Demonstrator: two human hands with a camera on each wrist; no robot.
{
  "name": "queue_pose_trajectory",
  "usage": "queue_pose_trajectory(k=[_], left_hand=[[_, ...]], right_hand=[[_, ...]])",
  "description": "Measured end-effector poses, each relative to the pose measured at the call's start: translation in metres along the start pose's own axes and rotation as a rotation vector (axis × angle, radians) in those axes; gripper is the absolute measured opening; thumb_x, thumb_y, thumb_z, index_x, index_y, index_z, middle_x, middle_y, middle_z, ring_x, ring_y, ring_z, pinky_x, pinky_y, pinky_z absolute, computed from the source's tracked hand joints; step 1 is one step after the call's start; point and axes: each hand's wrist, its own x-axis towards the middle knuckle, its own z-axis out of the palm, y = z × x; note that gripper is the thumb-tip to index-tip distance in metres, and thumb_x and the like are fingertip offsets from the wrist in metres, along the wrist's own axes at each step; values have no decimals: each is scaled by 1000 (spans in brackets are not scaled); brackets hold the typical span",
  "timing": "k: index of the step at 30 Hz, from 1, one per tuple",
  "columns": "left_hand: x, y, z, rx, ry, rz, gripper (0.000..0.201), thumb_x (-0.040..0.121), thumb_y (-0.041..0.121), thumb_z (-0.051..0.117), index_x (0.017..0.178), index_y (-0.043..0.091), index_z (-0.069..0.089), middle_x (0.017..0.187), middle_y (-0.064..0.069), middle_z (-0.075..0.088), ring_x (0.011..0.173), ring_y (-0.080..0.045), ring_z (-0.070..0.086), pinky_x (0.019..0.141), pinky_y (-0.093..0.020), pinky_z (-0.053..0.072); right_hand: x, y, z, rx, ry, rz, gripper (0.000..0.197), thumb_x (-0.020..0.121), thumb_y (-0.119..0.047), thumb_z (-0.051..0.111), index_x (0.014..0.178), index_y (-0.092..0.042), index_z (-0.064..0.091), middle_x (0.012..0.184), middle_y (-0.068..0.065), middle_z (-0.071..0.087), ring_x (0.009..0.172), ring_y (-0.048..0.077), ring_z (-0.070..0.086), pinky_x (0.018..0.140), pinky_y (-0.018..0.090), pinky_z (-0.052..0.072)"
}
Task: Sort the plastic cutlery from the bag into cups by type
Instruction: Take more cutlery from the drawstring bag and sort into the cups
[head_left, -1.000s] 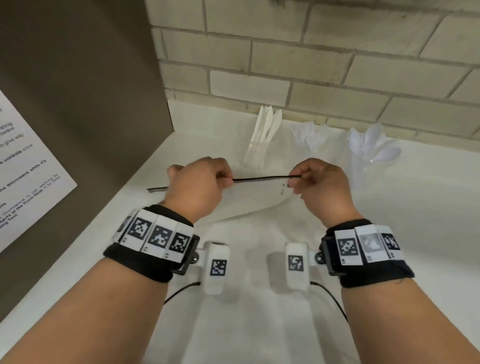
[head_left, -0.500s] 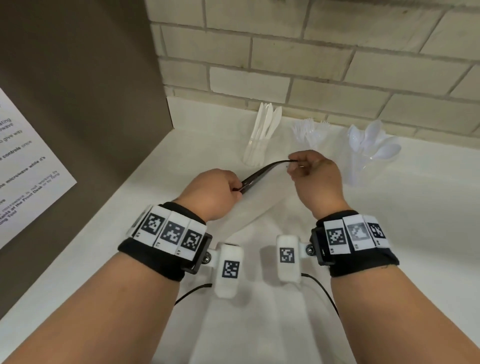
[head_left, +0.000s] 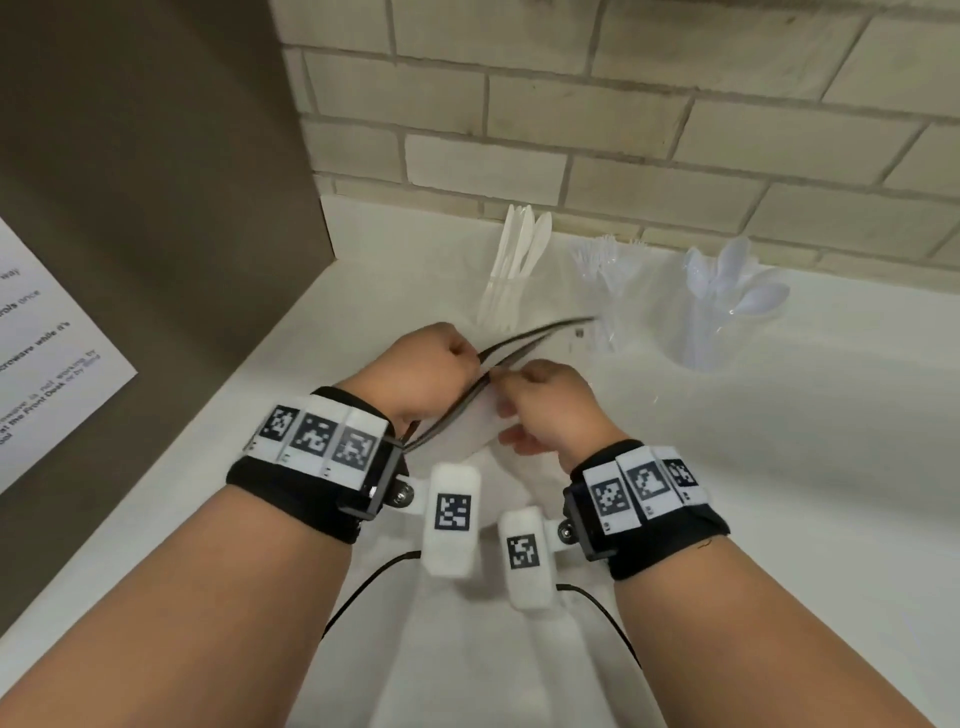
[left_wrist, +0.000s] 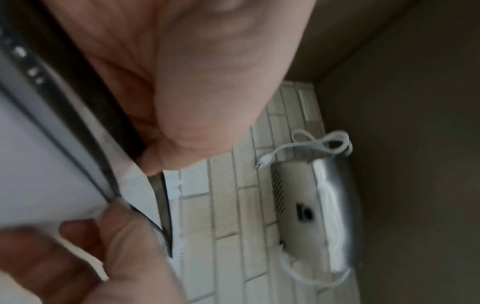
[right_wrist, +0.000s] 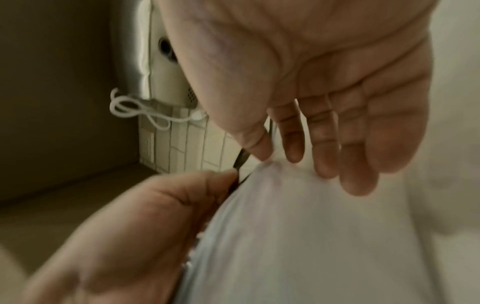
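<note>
A clear plastic bag (head_left: 475, 423) with a black top strip (head_left: 530, 338) hangs between my hands over the white counter (head_left: 779, 441). My left hand (head_left: 467, 358) pinches the strip (left_wrist: 161, 197), and my right hand (head_left: 501, 382) pinches the bag's top edge (right_wrist: 270, 164) beside it with thumb and forefinger. The strip shows as two dark lines running toward the cups. Behind stand three clear cups: one with white knives (head_left: 511, 270), one with clear forks (head_left: 608, 291), one with clear spoons (head_left: 727, 306). What is in the bag is hidden.
A brown panel (head_left: 156, 182) with a printed sheet (head_left: 47, 364) closes off the left side. The brick wall (head_left: 623, 130) runs along the back. A silver appliance (left_wrist: 324, 205) with a coiled white cord shows in the wrist views.
The strip was stretched straight between my hands. My hands have come together near the middle, and the strip now lies doubled, pointing toward the cups.
</note>
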Motion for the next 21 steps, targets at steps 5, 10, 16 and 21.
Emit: queue_pose_trajectory(k=[5, 10, 16, 21], left_hand=[[-11, 16, -16, -558, 104, -38, 21, 95, 0, 45, 84, 15, 55, 75, -4, 64, 61, -14, 58, 60, -26, 51], [-12, 24, -26, -643, 158, -153, 35, 85, 53, 61, 94, 20, 66, 92, -2, 70, 81, -19, 65, 67, -28, 49], [-10, 7, -24, -489, 82, -137, 14, 94, 21, 54, 101, 10, 59, 101, -16, 71, 84, -31, 69, 80, -52, 57], [-5, 14, -31, -1215, -46, -243, 24, 98, 0, 34, 99, 3, 58, 83, -10, 67, 74, -18, 67, 64, -42, 60]], right_hand=[[-11, -32, -16, 684, -59, -36, 14, 98, -4, 40, 97, -5, 54, 91, 15, 68, 74, 29, 67, 74, 44, 57], [-13, -56, -31, 1091, 4, -67, 28, 99, 1, 29, 81, -7, 49, 62, 9, 49, 58, 20, 48, 68, 39, 48], [-9, -37, -28, 490, 57, -177, 40, 84, -16, 71, 117, -14, 49, 93, 2, 64, 80, 17, 64, 68, 36, 55], [4, -10, -22, 92, 59, -63, 42, 77, 3, 56, 116, -12, 53, 98, 5, 62, 80, 22, 59, 51, 26, 50]])
